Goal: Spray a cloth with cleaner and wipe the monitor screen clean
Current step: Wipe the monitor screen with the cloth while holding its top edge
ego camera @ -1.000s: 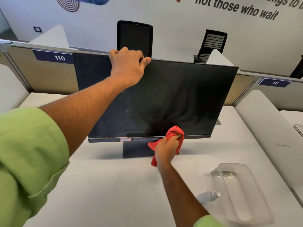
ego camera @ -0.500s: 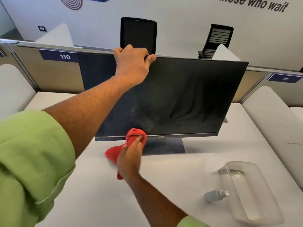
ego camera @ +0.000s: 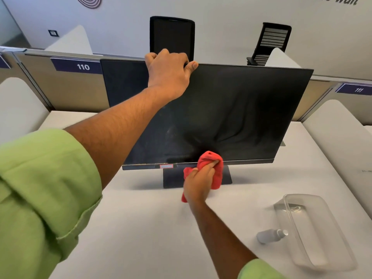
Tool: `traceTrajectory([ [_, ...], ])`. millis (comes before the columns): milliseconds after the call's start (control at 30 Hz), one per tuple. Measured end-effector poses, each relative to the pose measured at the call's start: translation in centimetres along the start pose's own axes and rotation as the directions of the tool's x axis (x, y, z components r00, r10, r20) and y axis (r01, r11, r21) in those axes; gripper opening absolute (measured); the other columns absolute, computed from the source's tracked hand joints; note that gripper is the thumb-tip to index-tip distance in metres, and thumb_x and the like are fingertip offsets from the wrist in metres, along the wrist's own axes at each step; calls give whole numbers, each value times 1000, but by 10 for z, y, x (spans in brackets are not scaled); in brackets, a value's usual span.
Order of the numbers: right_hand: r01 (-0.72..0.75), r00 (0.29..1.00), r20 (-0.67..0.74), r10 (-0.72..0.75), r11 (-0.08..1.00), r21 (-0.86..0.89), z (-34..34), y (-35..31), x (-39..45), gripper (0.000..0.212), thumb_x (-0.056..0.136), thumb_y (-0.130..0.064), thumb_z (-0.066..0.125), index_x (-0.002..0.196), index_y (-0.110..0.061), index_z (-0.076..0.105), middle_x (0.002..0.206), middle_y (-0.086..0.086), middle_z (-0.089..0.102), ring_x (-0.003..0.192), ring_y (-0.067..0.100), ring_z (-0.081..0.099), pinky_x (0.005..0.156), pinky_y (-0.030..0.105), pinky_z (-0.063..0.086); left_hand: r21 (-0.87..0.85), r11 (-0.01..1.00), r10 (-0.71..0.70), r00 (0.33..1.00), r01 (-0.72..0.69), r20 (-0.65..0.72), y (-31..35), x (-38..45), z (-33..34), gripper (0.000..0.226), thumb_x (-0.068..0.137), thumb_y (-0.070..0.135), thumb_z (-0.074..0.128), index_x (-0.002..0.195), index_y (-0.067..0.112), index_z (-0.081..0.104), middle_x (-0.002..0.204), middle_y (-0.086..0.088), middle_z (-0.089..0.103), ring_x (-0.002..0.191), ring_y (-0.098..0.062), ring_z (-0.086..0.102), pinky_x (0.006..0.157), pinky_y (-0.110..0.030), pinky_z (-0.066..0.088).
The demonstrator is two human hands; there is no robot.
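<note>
Head view looks down over a white counter (ego camera: 141, 228) on which a dark monitor (ego camera: 241, 109) stands on its flat base, screen facing the person. The left hand (ego camera: 168, 74) grips the monitor's top edge left of centre, fingers curled over the back and the thumb lying along the front of the rim. The right hand (ego camera: 198, 183) holds a bunched red cloth (ego camera: 211, 160), fingers wrapped round it, and presses it against the lower edge of the screen near the middle, just right of a small pale sticker on the bottom bezel; a tail of the cloth hangs below the hand. Faint dusty smears show on the screen's lower left part. At near right on the counter a small grey spray bottle (ego camera: 270, 235) lies on its side, just beside a clear plastic tub (ego camera: 322, 246). Both arms wear rolled green sleeves. Beyond the monitor runs a partition with labels 110 and 111, and two black chair backs rise behind it.
</note>
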State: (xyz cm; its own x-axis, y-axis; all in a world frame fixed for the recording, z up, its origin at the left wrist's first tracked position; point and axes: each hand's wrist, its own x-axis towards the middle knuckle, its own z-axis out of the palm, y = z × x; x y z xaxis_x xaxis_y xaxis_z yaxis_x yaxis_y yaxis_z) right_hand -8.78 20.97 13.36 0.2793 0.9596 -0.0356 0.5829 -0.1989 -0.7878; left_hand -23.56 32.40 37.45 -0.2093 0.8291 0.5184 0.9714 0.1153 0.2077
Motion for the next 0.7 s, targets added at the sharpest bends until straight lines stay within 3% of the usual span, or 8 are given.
traceTrajectory([
  [167,75,958,274,-84,996,44,38,-32,-61,78,109,-20,47,167,-9,-3,151,15,47,135,32,54,114,41,45,1,1000,3,1000,-3,0,-2,0,1,45,102,60,35,100,27,65,85,8,54,105,-20,52,91,-42,28],
  [300,75,859,503,-97,995,64,41,-52,-75,74,111,-20,47,168,-19,0,152,3,48,136,25,55,113,32,44,-11,1000,-1,1000,1,-6,-9,-1,1,43,101,60,36,99,28,64,86,9,54,101,-18,50,85,-39,22],
  [400,45,806,583,-105,992,117,28,-52,-69,64,111,-19,43,168,-25,13,153,-2,50,135,28,56,115,39,46,-21,1000,14,1000,-14,7,-6,0,-2,39,102,59,36,91,29,59,85,8,55,103,-19,51,85,-39,20],
  [467,-50,790,606,-88,977,206,12,-45,-60,57,109,-19,46,163,-31,33,148,-3,57,129,24,59,115,41,47,-28,999,19,1000,-19,25,-4,1,-3,41,102,59,35,91,28,60,84,8,56,103,-20,51,87,-40,22],
  [567,-394,734,679,-14,806,442,-23,-34,-43,37,105,-11,52,137,-25,65,128,4,72,112,24,69,102,39,56,-21,1000,21,998,-19,57,-4,3,-4,44,102,59,33,99,27,64,85,7,57,104,-21,52,92,-43,27],
  [600,-498,703,711,-13,704,506,-35,-30,-36,35,103,-9,52,132,-19,69,124,11,74,109,28,72,100,41,57,-19,1000,24,998,-23,66,-5,3,-4,44,103,58,33,102,27,65,86,6,58,104,-21,52,92,-44,28],
  [700,-669,644,762,-64,435,602,-64,-21,-17,44,90,-20,64,132,-4,69,131,28,69,125,46,64,114,55,49,-39,998,58,992,-54,107,-8,2,-9,44,103,57,33,106,27,65,87,6,60,104,-22,52,92,-43,28],
])
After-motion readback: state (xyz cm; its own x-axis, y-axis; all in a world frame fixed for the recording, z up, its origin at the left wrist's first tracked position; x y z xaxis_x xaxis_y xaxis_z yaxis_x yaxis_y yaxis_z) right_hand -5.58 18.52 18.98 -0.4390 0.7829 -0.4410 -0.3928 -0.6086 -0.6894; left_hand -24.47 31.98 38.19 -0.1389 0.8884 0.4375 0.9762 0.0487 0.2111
